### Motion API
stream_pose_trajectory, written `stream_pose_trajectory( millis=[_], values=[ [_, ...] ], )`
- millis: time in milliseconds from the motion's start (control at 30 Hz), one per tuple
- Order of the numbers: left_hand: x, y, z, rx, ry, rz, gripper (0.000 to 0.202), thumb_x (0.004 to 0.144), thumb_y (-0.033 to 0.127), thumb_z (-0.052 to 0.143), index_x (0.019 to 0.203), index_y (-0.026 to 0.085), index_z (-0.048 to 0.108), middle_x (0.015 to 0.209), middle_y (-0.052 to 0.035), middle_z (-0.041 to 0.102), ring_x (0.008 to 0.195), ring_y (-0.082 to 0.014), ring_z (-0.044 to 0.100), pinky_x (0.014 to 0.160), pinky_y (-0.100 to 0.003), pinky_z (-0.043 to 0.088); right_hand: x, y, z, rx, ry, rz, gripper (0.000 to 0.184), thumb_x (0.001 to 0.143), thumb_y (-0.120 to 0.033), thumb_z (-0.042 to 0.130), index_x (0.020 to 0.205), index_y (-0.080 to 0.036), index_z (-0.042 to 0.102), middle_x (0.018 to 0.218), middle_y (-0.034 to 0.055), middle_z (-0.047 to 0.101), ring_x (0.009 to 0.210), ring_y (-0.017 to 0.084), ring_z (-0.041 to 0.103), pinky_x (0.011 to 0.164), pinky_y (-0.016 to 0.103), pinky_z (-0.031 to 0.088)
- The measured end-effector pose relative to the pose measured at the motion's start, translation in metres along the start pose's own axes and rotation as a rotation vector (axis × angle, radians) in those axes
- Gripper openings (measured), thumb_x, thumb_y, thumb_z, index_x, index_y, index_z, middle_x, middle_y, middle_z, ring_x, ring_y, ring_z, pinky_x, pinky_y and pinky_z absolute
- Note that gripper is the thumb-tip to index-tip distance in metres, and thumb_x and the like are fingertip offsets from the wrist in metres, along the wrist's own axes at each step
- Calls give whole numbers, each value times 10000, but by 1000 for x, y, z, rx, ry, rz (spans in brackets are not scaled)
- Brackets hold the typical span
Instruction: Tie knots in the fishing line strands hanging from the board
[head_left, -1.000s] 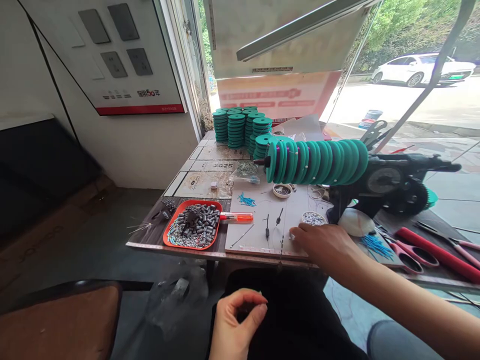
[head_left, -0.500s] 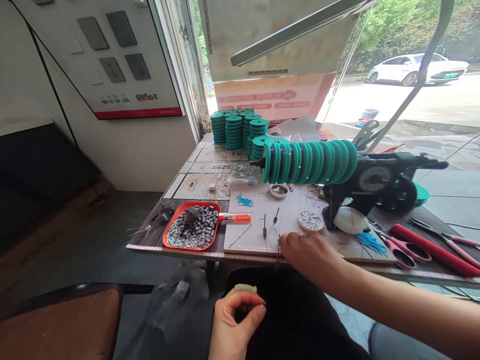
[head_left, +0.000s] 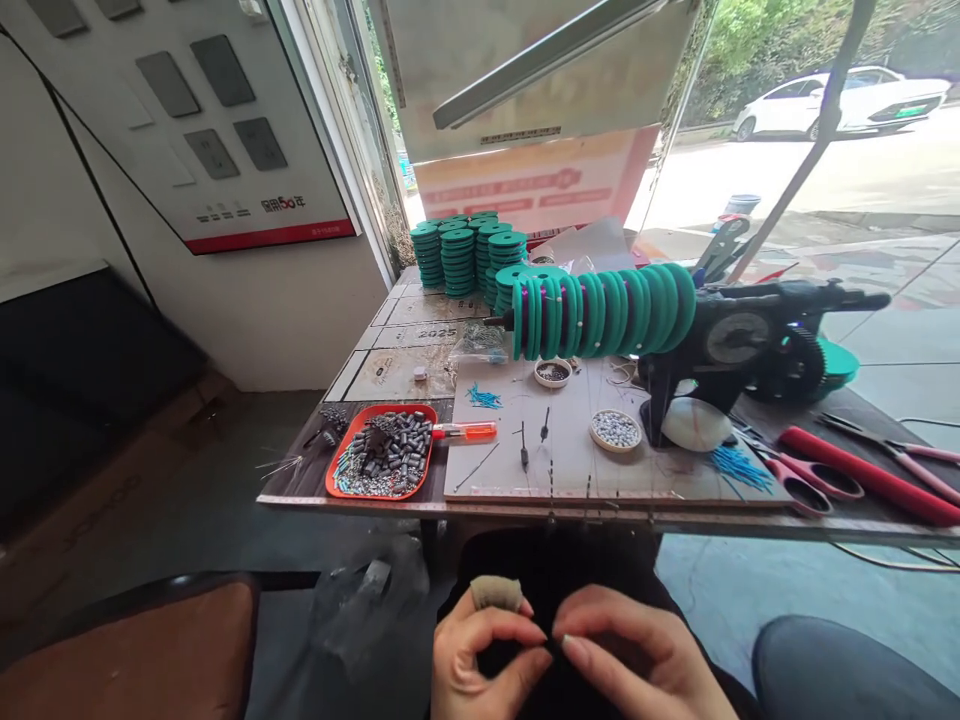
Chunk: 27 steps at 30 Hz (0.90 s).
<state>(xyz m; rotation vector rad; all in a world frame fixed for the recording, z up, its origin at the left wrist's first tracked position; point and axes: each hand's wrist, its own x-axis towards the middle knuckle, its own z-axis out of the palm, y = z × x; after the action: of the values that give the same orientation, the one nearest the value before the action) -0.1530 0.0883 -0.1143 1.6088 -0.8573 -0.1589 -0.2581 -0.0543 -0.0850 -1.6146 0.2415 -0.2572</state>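
In the head view my left hand (head_left: 487,655) is low in front of the table edge, thumb and forefinger pinched together, with a beige wrap (head_left: 496,593) around one finger. Close beside it, fingertips almost touching it, my right hand (head_left: 641,655) is curled in a pinch as well. Whatever the fingertips hold is too small or thin to make out. Just beyond, thin lines with small dark pieces (head_left: 552,490) hang over the edge of the pale board (head_left: 480,480). Above the board, green foam spools (head_left: 600,315) sit in a row on the spindle of a dark winding machine (head_left: 739,340).
An orange-red tray (head_left: 328,480) of metal sinkers stands at left, by an orange-handled tool (head_left: 469,431). Bowls of white beads (head_left: 616,430) and dark bits (head_left: 553,373) sit on the board. Scissors (head_left: 814,490) and a red rod (head_left: 870,475) lie right; stacked green spools (head_left: 457,260) stand behind.
My right hand has come down from the board's front edge to beside my left hand. My left hand has shifted slightly right and stays pinched. The view has shifted a little.
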Motion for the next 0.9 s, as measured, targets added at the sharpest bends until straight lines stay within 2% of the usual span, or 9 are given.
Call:
stream_pose_trajectory(
  millis=[67,133,300,433,567,667,900],
  values=[
    [-1,0,1,22,17,29,66,674,215,747,718,224,699,771,19,645,743,-62,616,707,-103,485,0,7,4,155,0,144,260,819,-416,610,800,-165,674,812,71,643,782,172,594,711,225,468],
    [-1,1,2,32,27,45,74,667,219,752,708,218,691,765,22,644,736,-60,615,700,-98,484,0,11,8,252,-11,221,286,779,-440,651,799,-156,674,784,63,631,747,159,562,695,223,444],
    [-1,2,2,50,15,29,56,679,226,744,699,214,692,743,16,640,717,-64,612,683,-102,482,0,11,18,401,112,260,317,709,-448,709,716,-134,668,670,29,570,648,115,481,633,204,381],
    [-1,0,2,31,28,4,63,672,235,748,686,203,696,741,0,641,717,-81,615,681,-123,489,1,10,19,395,47,270,336,734,-460,688,743,-125,667,676,34,563,650,115,480,629,207,379],
    [-1,-1,3,21,27,-15,62,664,232,753,681,209,698,736,6,640,716,-74,611,676,-115,482,3,12,15,362,39,268,345,750,-470,671,761,-125,660,683,35,562,653,116,485,634,208,391],
    [-1,-2,4,11,30,-23,56,672,237,748,686,214,699,736,10,638,715,-70,608,680,-111,478,3,14,13,318,-39,278,363,772,-486,643,804,-124,656,718,46,573,679,130,499,655,220,408],
    [-2,-7,2,21,12,15,70,669,199,747,708,216,691,764,18,643,743,-68,613,699,-104,479,2,15,14,310,-9,282,380,757,-500,649,795,-122,666,723,53,583,673,131,501,653,219,409]
  ],
)
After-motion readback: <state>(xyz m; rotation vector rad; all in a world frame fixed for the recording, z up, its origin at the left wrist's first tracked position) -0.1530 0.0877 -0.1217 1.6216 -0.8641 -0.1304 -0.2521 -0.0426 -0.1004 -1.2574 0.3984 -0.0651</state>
